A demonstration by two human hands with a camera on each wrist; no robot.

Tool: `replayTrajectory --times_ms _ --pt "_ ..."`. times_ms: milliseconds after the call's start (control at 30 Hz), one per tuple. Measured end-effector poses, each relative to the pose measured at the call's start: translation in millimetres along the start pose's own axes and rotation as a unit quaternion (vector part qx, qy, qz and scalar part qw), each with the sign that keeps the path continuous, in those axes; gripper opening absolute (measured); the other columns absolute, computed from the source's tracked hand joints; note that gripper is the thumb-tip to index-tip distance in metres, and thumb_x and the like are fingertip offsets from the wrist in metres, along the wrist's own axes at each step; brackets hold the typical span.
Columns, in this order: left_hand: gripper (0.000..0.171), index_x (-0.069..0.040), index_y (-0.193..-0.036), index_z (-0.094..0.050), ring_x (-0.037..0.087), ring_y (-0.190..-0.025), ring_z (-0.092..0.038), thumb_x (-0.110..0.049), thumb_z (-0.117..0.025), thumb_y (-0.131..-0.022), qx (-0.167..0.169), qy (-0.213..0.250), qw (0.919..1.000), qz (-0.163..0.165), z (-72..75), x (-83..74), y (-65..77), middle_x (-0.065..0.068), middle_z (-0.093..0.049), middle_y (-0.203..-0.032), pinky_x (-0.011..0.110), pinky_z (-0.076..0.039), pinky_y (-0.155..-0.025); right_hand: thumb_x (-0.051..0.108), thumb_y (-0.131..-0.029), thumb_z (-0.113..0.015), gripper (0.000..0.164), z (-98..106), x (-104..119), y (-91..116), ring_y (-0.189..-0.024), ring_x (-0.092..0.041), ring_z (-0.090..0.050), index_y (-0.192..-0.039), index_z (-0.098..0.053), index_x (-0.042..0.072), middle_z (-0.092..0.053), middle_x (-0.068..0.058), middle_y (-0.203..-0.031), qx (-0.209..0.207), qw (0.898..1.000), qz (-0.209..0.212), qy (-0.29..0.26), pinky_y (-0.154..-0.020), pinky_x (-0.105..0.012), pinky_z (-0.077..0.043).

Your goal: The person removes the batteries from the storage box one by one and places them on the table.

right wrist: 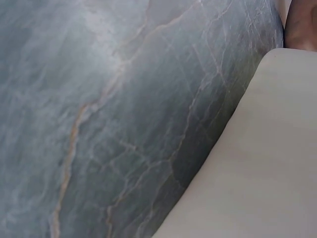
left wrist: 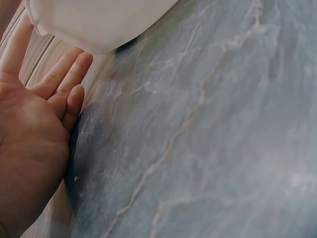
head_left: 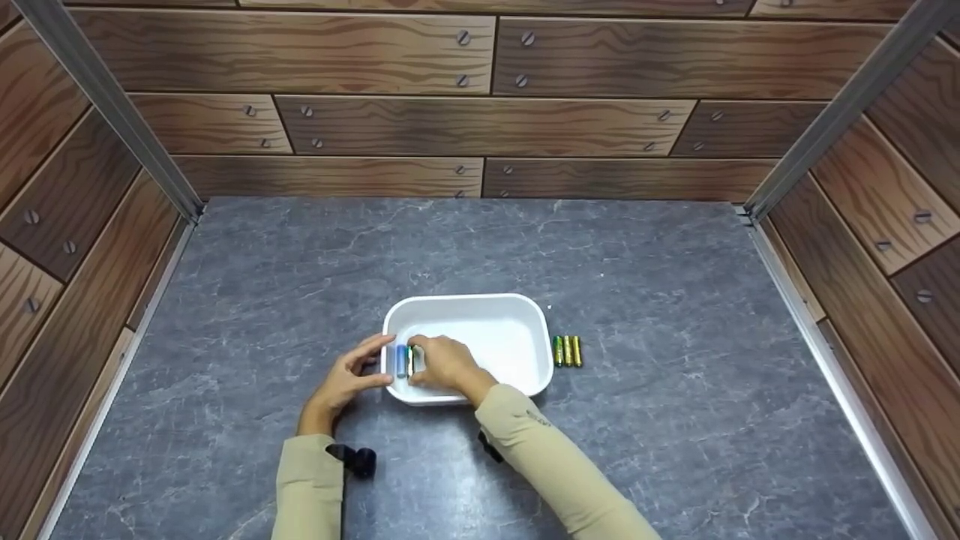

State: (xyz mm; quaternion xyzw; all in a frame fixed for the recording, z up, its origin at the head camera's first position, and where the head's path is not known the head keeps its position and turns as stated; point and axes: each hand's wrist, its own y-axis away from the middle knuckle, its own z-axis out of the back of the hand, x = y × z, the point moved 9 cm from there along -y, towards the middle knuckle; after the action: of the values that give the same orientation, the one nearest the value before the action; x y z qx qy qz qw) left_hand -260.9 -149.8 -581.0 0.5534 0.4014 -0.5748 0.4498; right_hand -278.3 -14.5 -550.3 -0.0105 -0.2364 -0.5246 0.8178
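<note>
A white rectangular tray sits on the table. My left hand is at its left end, thumb and index finger spread and touching the rim. In the left wrist view, the fingers of the left hand are mostly extended beside the tray's wall. A blue battery lies inside at the left end. Next to it, my right hand pinches a green battery between thumb and fingers, partly hidden by the hand. The right wrist view catches the tray's side and part of a hand at the upper right.
Several yellow-green batteries stand in a row just right of the tray. The grey marbled table runs between wood-patterned walls, with metal posts at the back corners.
</note>
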Motion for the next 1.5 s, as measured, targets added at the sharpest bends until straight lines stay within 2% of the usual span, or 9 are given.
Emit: replayTrajectory --times_ms 200,400,567,700,833,933,1233,1500 --pt "0.054 0.002 -0.135 -0.053 0.004 -0.111 -0.051 -0.002 -0.07 -0.083 -0.012 -0.015 0.9997 0.013 0.6 0.7 -0.4 0.013 -0.045 -0.147 0.02 -0.04 -0.096 0.033 -0.077 -0.08 0.058 5.0 3.2 1.7 -0.102 -0.025 -0.067 -0.128 -0.059 0.016 -0.072 -0.008 -0.109 -0.015 1.0 0.01 0.009 -0.09 -0.039 -0.052" --pt "0.054 0.004 -0.136 -0.051 0.015 -0.111 -0.052 -0.001 -0.068 -0.085 -0.005 -0.001 0.9998 0.02 -1.0 1.8 -0.5 0.018 -0.039 -0.15 0.019 -0.044 -0.091 0.036 -0.076 -0.08 0.059 6.4 4.0 2.9 -0.091 -0.022 -0.067 -0.128 -0.059 0.016 -0.073 -0.007 -0.1 -0.016 1.0 0.019 0.012 -0.083 -0.037 -0.053" --pt "0.055 0.007 -0.136 -0.049 0.016 -0.109 -0.053 -0.002 -0.068 -0.085 0.003 0.001 1.0 0.009 -2.2 0.8 -0.5 0.021 -0.037 -0.15 0.019 -0.046 -0.089 0.035 -0.076 -0.08 0.058 11.3 4.9 7.2 -0.075 -0.015 -0.057 -0.127 -0.06 0.015 -0.071 -0.006 -0.089 -0.022 0.999 0.032 0.01 -0.075 -0.034 -0.051" --pt "0.054 0.008 -0.134 -0.051 0.014 -0.108 -0.054 -0.002 -0.069 -0.084 -0.004 0.008 1.0 0.001 -1.3 -0.3 0.1 0.006 -0.048 -0.143 0.018 -0.046 -0.089 0.034 -0.076 -0.08 0.058 15.3 4.3 12.2 -0.073 -0.014 -0.054 -0.127 -0.06 0.014 -0.07 -0.005 -0.087 -0.027 0.999 0.04 0.002 -0.073 -0.033 -0.05" --pt "0.054 0.007 -0.133 -0.052 0.012 -0.109 -0.055 -0.002 -0.07 -0.083 -0.008 0.01 0.9999 -0.002 -0.5 -0.3 0.3 -0.021 -0.051 -0.128 0.017 -0.044 -0.09 0.034 -0.076 -0.08 0.057 18.6 1.1 15.8 -0.072 -0.012 -0.052 -0.126 -0.061 0.014 -0.069 -0.006 -0.086 -0.027 0.999 0.041 -0.009 -0.069 -0.03 -0.047" --pt "0.055 0.007 -0.134 -0.051 0.012 -0.11 -0.054 -0.001 -0.07 -0.084 -0.005 0.013 0.9999 -0.001 -0.9 0.4 0.0 -0.027 -0.051 -0.124 0.017 -0.044 -0.091 0.033 -0.076 -0.08 0.057 22.1 -1.3 18.2 -0.071 -0.012 -0.052 -0.126 -0.061 0.015 -0.068 -0.006 -0.085 -0.029 0.999 0.042 -0.014 -0.067 -0.03 -0.046" --pt "0.055 0.008 -0.135 -0.05 0.003 -0.106 -0.053 -0.001 -0.069 -0.084 -0.005 0.017 0.9998 0.008 -0.9 2.0 0.0 -0.029 -0.052 -0.123 0.017 -0.042 -0.092 0.031 -0.075 -0.081 0.057 30.3 -8.4 27.2 -0.065 -0.008 -0.045 -0.125 -0.061 0.013 -0.064 -0.004 -0.079 -0.039 0.997 0.048 -0.04 -0.06 -0.024 -0.037" --pt "0.055 0.004 -0.136 -0.051 0.001 -0.108 -0.053 -0.004 -0.069 -0.085 0.0 0.008 0.9999 0.012 -1.1 2.3 0.0 -0.007 -0.048 -0.136 0.017 -0.042 -0.093 0.031 -0.076 -0.081 0.057 34.7 -17.6 36.5 -0.062 -0.006 -0.043 -0.126 -0.061 0.013 -0.063 -0.003 -0.076 -0.045 0.997 0.037 -0.058 -0.057 -0.022 -0.034"
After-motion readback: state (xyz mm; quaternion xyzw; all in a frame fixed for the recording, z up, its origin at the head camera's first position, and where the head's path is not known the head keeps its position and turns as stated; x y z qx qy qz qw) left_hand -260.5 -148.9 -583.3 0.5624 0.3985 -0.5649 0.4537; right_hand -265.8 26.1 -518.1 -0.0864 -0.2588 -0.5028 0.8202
